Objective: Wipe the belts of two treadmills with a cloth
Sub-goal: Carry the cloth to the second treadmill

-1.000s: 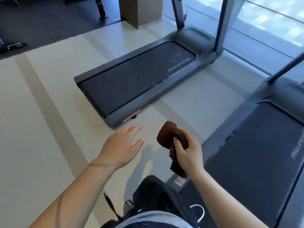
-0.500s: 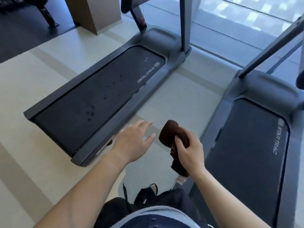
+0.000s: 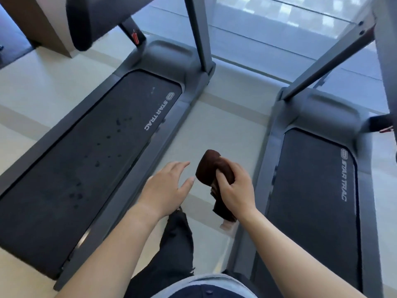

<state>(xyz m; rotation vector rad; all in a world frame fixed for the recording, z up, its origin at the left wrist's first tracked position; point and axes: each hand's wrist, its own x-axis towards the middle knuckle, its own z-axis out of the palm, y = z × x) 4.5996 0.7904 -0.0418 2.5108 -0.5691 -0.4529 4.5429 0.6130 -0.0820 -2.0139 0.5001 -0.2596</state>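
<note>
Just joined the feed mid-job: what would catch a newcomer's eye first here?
A brown cloth is bunched in the right hand, above the floor strip between two treadmills. The left treadmill's belt bears dark spots midway along; the right treadmill's belt looks plain. The left hand hovers open beside the cloth.

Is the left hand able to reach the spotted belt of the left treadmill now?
Probably yes. The open left hand hovers beside that treadmill's side rail, and nothing lies between it and the belt. The cloth, however, is in the right hand.
</note>
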